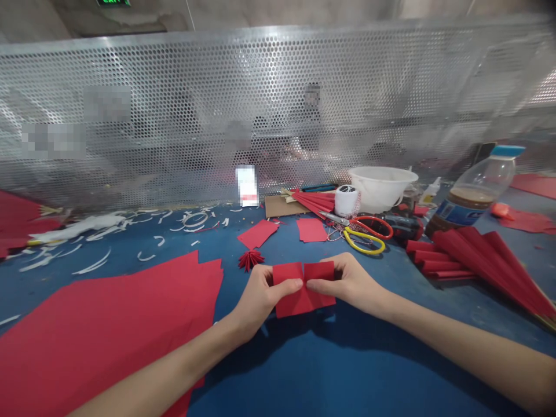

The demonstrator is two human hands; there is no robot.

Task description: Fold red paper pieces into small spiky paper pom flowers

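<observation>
Both my hands hold a small red paper piece over the blue table. My left hand pinches its left half with thumb on top. My right hand pinches the right half, its thumb meeting the left thumb at a crease in the middle. The paper dips along that centre line. A small pleated red paper rosette lies just beyond my left hand.
A stack of large red sheets covers the left. Scissors with red and yellow handles, a thread spool, a white bowl, a bottle and folded red fans lie to the right. A perforated metal screen stands behind.
</observation>
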